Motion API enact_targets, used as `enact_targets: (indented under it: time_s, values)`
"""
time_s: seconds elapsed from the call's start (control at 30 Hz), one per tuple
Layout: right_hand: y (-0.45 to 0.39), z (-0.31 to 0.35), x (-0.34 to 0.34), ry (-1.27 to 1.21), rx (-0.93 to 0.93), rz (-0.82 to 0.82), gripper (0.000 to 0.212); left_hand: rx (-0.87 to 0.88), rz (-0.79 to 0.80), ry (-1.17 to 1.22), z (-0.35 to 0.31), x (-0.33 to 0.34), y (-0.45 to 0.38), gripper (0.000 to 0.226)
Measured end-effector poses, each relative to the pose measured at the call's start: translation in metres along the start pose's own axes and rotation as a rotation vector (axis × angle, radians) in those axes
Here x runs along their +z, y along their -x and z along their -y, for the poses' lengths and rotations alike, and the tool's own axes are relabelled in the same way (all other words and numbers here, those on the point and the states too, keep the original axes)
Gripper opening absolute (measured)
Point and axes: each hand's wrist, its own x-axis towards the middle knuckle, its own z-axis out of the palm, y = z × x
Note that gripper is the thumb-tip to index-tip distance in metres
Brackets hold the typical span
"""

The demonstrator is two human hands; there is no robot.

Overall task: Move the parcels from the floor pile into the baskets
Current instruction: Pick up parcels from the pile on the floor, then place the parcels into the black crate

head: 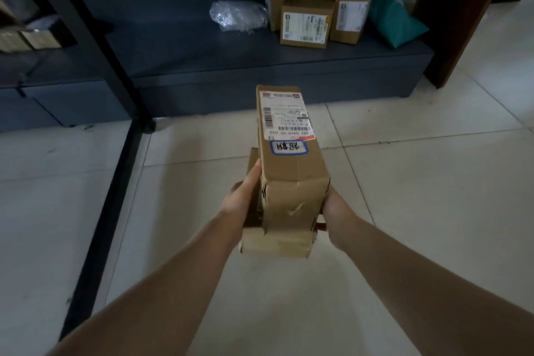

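Together, left hand (pixel 241 199) and right hand (pixel 336 208) grip 2 stacked parcels (pixel 291 182) from either side above the tiled floor (pixel 419 182).

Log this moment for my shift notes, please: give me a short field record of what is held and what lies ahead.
held: long labelled parcel stacked on a smaller box
left hand: grips the stack's left side
right hand: grips its right side
ahead: boxes, clear plastic bag, teal bag on a dark low platform
baskets: none visible

Both arms out fwd, L hand (pixel 242 196) & R hand (pixel 332 205) clamping sides of stacked parcels (pixel 289 182)
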Motion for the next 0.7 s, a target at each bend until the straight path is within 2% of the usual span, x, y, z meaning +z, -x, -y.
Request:
enact_targets:
  time_s: [0.1, 0.2, 0.33, 0.47, 0.57, 0.6, 0.7]
  values:
    - [0.032, 0.055, -0.004, -0.032, -0.037, 0.022, 0.037, 0.000, -0.039, -0.022, -0.060, 0.008, 0.034, 0.067]
    - [0.093, 0.139, -0.009, -0.040, -0.076, 0.035, 0.042, 0.000, -0.084, -0.013, -0.141, 0.016, 0.094, 0.065]
    - [0.198, 0.279, -0.016, -0.045, -0.134, 0.044, 0.051, 0.054, -0.053, 0.092, -0.273, 0.032, 0.199, 0.060]
    - [0.330, 0.436, -0.017, -0.037, -0.123, 0.011, 0.058, 0.177, -0.007, 0.160, -0.422, 0.044, 0.331, 0.054]
    - [0.423, 0.533, -0.015, -0.033, -0.187, 0.057, 0.092, 0.201, -0.006, 0.167, -0.506, 0.038, 0.432, 0.048]
    - [0.452, 0.561, -0.014, -0.023, -0.215, 0.079, 0.098, 0.200, -0.007, 0.188, -0.527, 0.032, 0.466, 0.050]
    - [0.534, 0.625, -0.007, -0.026, -0.301, 0.141, 0.087, 0.308, -0.027, 0.223, -0.597, 0.025, 0.558, 0.051]
